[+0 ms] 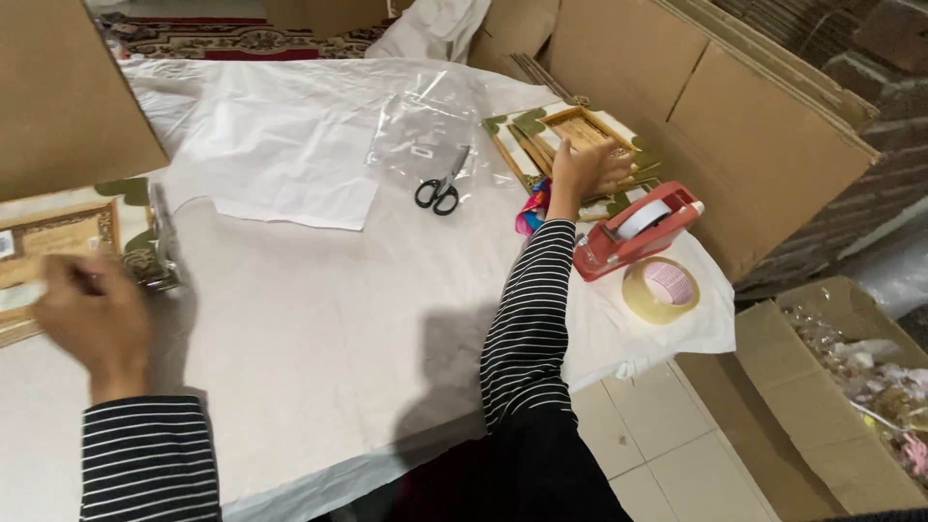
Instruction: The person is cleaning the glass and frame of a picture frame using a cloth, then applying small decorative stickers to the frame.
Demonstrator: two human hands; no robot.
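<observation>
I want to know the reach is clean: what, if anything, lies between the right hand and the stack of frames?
Nothing visible: the right hand already rests on the stack of frames, with the scissors lying off to its left.

A white paper-covered surface (338,319) carries black-handled scissors (440,188), a clear plastic bag (420,130), a red tape dispenser (633,232), a roll of clear tape (661,289) and stacked gold-trimmed wooden frames (541,135).

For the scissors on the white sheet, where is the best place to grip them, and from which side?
Probably by the black handle loops of the scissors, approached from the near edge of the table: the loops point toward the person, the closed blades point away, and they lie flat with bare sheet around them.
</observation>
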